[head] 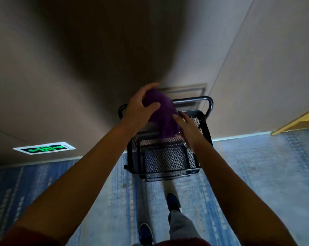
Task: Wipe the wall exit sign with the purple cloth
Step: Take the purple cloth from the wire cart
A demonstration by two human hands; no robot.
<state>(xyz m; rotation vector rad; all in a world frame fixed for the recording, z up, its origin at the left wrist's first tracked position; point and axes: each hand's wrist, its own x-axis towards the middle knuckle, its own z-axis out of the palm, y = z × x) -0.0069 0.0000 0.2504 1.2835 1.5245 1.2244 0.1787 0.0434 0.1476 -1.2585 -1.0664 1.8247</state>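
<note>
While the left hand (141, 105) grips the purple cloth (163, 114) above the mesh cart (166, 157) and the right hand (185, 125) touches its lower folds, pickup seems underway; next, carry it to the exit sign (44, 148) at lower left

The purple cloth (162, 112) looks soft and matt, a fuzzy weave that hangs in loose folds. At 6 o'clock from it, the cart (166, 157) is black metal: open diamond mesh walls and a smooth tubular handle with a dull sheen. The exit sign (44, 148) at 9 o'clock has a glossy, lit plastic face. The carpet (256, 174) is rough, patterned blue pile. The wall (61, 68) is matt and smooth.
</note>
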